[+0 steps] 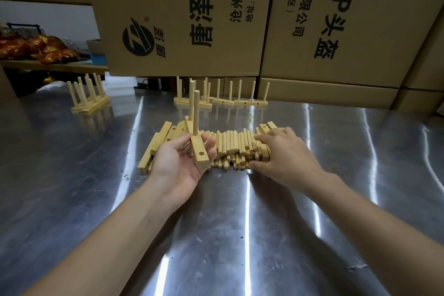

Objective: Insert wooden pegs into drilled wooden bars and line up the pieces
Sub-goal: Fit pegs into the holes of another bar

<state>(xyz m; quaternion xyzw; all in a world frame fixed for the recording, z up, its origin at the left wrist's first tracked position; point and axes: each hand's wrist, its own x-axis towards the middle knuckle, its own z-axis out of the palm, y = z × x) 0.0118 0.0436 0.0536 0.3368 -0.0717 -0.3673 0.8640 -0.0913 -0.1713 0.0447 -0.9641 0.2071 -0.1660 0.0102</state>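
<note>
Head view: metal table [240, 223], shiny, with glare streaks. Left hand [182, 163] is raised just above the table, palm turned up, fingers and thumb curled round a drilled bar [200, 160]. The bar points near-to-far, with two pegs [196, 113] standing upright in it and an open hole showing at its near end. Right hand [286, 154] lies palm down on the loose peg pile [230, 146] at mid-table, fingers spread across the pegs and thumb at their near ends; cannot tell whether it pinches one. Loose bars [156, 146] lie just left of the pile, behind the left hand. Finished pieces stand far back: a cluster [89, 101] to the far left and a row [240, 102] at far centre. Printed cardboard boxes [180, 19] stand behind them.
</note>
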